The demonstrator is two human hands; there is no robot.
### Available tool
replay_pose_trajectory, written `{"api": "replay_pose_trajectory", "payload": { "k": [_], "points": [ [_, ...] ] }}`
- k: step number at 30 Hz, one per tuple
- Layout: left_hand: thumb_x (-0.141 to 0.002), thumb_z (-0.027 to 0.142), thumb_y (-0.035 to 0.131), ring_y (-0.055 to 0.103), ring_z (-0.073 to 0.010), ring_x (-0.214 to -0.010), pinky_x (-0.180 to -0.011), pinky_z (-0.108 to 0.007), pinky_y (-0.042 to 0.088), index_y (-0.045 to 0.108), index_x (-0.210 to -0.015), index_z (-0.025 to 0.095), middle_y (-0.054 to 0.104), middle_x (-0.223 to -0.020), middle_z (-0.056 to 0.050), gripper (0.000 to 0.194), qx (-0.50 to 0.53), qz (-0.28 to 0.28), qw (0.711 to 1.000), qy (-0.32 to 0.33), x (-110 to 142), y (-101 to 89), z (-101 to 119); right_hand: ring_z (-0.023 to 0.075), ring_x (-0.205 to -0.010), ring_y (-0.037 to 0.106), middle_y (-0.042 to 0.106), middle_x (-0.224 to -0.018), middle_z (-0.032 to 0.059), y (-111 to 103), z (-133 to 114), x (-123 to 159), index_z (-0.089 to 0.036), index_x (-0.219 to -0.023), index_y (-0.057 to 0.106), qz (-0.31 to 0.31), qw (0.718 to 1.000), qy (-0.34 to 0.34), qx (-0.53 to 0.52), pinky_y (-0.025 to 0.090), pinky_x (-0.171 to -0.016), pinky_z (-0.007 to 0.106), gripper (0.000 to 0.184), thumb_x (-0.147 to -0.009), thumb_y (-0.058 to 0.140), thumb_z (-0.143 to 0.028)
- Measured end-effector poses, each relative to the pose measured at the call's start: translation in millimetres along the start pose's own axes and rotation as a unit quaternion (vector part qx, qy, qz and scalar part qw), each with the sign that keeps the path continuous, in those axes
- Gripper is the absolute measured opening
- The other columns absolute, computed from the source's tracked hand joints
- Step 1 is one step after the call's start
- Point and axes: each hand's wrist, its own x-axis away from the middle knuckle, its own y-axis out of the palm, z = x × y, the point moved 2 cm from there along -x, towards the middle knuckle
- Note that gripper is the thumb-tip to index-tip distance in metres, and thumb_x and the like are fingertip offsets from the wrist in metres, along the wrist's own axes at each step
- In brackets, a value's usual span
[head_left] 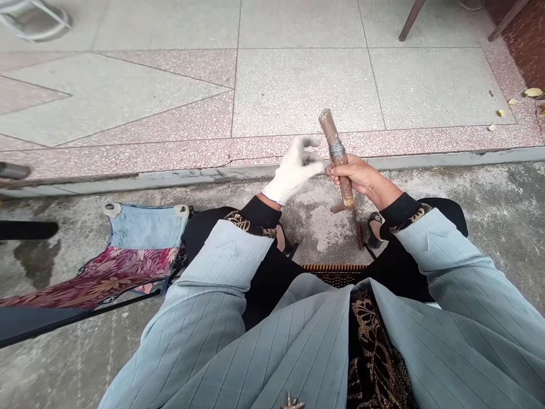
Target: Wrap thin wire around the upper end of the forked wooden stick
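My right hand (355,175), bare, is wrapped round a short brown wooden stick (327,126) that stands tilted, its top end leaning left. Several turns of thin grey wire (337,149) circle the stick just above my fingers. Beside it on the left is my left hand (293,169) in a white knitted glove. Its thumb and forefinger come together on a thin loose strand by the stick, while the other fingers curve apart. Below the stick, a dark, rod-like thing (358,230) points down between my feet; what it belongs to is unclear.
A raised tiled step (306,91) runs across in front of me, above rough concrete ground (506,210). At left lies a folding chair with denim and red floral fabric (145,227). Chair legs (411,21) and yellow leaves (501,113) are at the upper right. A woven seat edge (334,274) shows beneath me.
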Motion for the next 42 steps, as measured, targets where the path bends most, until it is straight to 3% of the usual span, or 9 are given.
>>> {"api": "replay_pose_trajectory", "payload": {
  "k": [3,9,18,23,27,31,34,39,42],
  "points": [
    [-0.083,0.030,0.065,0.065,-0.0158,-0.083,-0.080,-0.032,0.053,0.059,-0.101,0.019,0.066,-0.092,-0.004,0.022,0.000,0.112,0.994,-0.003,4,0.7,-3,0.0078,-0.056,0.052,0.063,-0.072,-0.0027,1,-5,-1,-0.017,-0.083,0.052,0.026,0.998,-0.057,-0.013,0.045,-0.052,0.021,0.029,-0.061,0.069,-0.010],
    [-0.081,0.034,0.062,0.065,-0.0173,-0.084,-0.083,-0.032,0.052,0.067,-0.087,0.016,0.071,-0.087,-0.004,0.020,-0.012,-0.003,1.000,-0.025,9,16.2,0,0.0077,-0.056,0.048,0.060,-0.073,-0.0041,3,-5,-8,-0.020,-0.084,0.048,0.051,0.991,-0.120,0.040,0.044,-0.055,0.023,0.031,-0.064,0.071,-0.016],
    [-0.080,0.034,0.059,0.061,-0.0175,-0.083,-0.079,-0.030,0.047,0.068,-0.088,0.014,0.069,-0.085,-0.002,0.023,-0.086,-0.021,0.996,-0.019,6,12.6,-6,0.0144,-0.073,0.053,0.058,-0.078,-0.0020,-4,1,-20,-0.021,-0.089,0.051,0.130,0.939,-0.193,0.253,0.047,-0.073,0.030,0.026,-0.071,0.070,-0.020],
    [-0.076,0.030,0.058,0.056,-0.0161,-0.077,-0.072,-0.028,0.043,0.064,-0.080,0.015,0.065,-0.078,-0.001,0.017,-0.112,0.007,0.993,-0.026,4,13.9,-5,0.0156,-0.074,0.053,0.057,-0.078,-0.0017,-2,3,-19,-0.021,-0.089,0.051,0.144,0.918,-0.208,0.304,0.046,-0.075,0.031,0.024,-0.072,0.068,-0.023],
    [-0.075,0.027,0.056,0.049,-0.0136,-0.067,-0.065,-0.028,0.037,0.060,-0.074,0.016,0.057,-0.068,0.001,0.012,-0.135,-0.023,0.990,-0.023,3,14.0,3,0.0134,-0.067,0.051,0.054,-0.071,-0.0031,1,-5,-13,-0.021,-0.085,0.050,0.128,0.933,-0.174,0.288,0.044,-0.065,0.027,0.023,-0.072,0.068,-0.020],
    [-0.073,0.021,0.055,0.039,-0.0107,-0.058,-0.057,-0.028,0.028,0.053,-0.065,0.017,0.046,-0.059,0.003,0.010,-0.197,-0.098,0.976,-0.002,2,11.2,10,0.0103,-0.052,0.046,0.053,-0.062,-0.0043,-1,-13,-8,-0.021,-0.079,0.049,0.043,0.970,-0.063,0.233,0.039,-0.048,0.023,0.025,-0.067,0.070,-0.012],
    [-0.072,0.018,0.057,0.044,-0.0115,-0.059,-0.058,-0.028,0.032,0.057,-0.068,0.016,0.052,-0.062,0.002,0.004,-0.211,-0.114,0.971,0.016,0,5.5,14,0.0087,-0.045,0.043,0.051,-0.057,-0.0058,-6,-16,-6,-0.021,-0.077,0.048,0.026,0.985,-0.006,0.171,0.037,-0.042,0.022,0.028,-0.065,0.069,-0.007],
    [-0.079,0.027,0.058,0.059,-0.0144,-0.072,-0.070,-0.029,0.047,0.066,-0.086,0.016,0.067,-0.081,-0.004,0.016,-0.057,-0.036,0.997,-0.020,-2,-5.1,11,0.0080,-0.046,0.046,0.054,-0.061,-0.0050,-15,-21,-4,-0.019,-0.080,0.051,0.037,0.996,-0.012,0.085,0.041,-0.043,0.022,0.029,-0.064,0.070,-0.007],
    [-0.080,0.033,0.061,0.063,-0.0148,-0.079,-0.078,-0.030,0.051,0.068,-0.090,0.014,0.071,-0.090,-0.006,0.022,0.029,-0.053,0.997,-0.051,2,2.7,6,0.0076,-0.048,0.047,0.058,-0.068,-0.0036,-16,-22,-6,-0.019,-0.081,0.051,0.056,0.994,-0.057,0.079,0.043,-0.046,0.023,0.027,-0.064,0.071,-0.010]
  ]
}}
